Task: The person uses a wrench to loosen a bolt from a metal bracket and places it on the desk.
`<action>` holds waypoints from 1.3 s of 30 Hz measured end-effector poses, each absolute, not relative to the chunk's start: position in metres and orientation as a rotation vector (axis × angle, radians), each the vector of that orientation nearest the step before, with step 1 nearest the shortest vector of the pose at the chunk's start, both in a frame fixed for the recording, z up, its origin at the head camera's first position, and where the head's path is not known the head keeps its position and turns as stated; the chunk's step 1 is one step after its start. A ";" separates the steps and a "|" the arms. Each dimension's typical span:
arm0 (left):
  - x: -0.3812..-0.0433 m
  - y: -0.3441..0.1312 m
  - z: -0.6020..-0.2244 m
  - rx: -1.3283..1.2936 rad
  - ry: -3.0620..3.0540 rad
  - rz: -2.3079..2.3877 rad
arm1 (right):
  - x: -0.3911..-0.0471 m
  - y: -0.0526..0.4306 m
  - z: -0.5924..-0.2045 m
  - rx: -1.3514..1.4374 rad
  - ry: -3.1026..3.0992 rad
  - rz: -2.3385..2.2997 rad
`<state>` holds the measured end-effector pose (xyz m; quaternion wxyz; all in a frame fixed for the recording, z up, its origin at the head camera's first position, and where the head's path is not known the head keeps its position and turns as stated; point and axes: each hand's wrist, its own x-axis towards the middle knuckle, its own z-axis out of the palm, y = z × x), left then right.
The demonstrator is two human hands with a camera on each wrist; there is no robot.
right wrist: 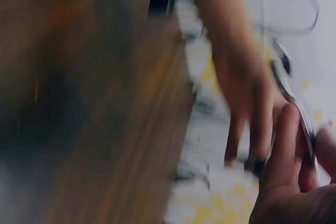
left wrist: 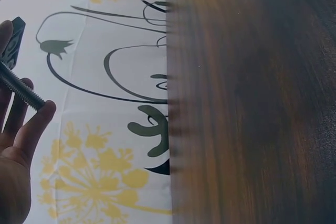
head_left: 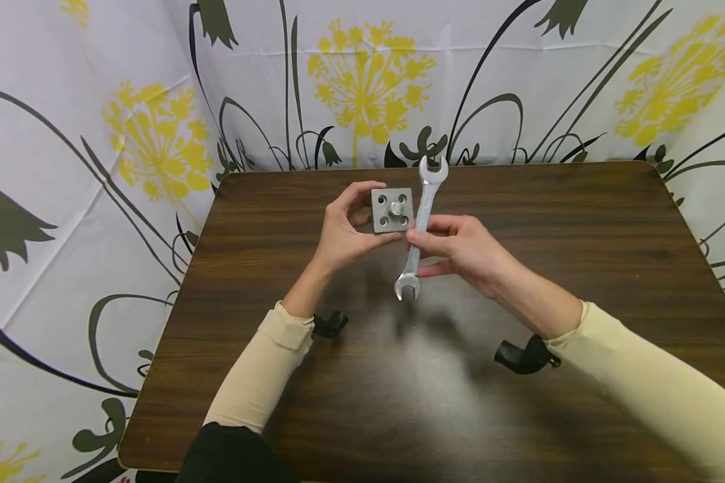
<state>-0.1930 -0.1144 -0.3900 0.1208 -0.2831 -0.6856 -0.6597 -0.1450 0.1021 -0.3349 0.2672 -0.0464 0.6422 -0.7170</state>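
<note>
A square metal plate with a hole near each corner (head_left: 391,227) is held up by its edges between the thumb and fingers of my left hand (head_left: 338,231). From its middle sticks a round metal stub, and the left wrist view shows a threaded rod (left wrist: 25,92) running behind the plate. Just to the right, my right hand (head_left: 468,249) pinches a silver double open-ended wrench (head_left: 424,209) around mid-handle. The wrench stands nearly upright, one end up and one down, close beside the plate. In the right wrist view the wrench (right wrist: 300,109) is blurred.
Both hands are above a dark wood-grain table (head_left: 580,235). A white curtain with yellow and grey flowers (head_left: 266,60) hangs behind its back edge and along the sides. Black wrist mounts (head_left: 524,355) jut from both sleeves.
</note>
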 end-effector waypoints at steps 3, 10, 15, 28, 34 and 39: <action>-0.187 -0.113 -0.383 -0.811 -2.009 -1.940 | -0.127 0.085 -0.340 0.003 1.489 -2.057; -0.182 -0.112 -0.374 -0.790 -2.026 -1.910 | -0.102 0.052 -0.352 0.147 1.187 -2.213; -0.183 -0.109 -0.377 -0.761 -2.011 -1.939 | -0.097 0.037 -0.358 0.156 1.133 -2.258; -0.182 -0.104 -0.379 -0.751 -1.985 -1.979 | -0.105 0.025 -0.370 0.179 1.194 -2.273; -0.182 -0.103 -0.379 -0.757 -1.976 -1.970 | -0.108 0.035 -0.376 0.159 1.320 -2.191; -0.183 -0.104 -0.378 -0.762 -1.984 -1.931 | -0.111 0.049 -0.377 0.150 1.457 -2.108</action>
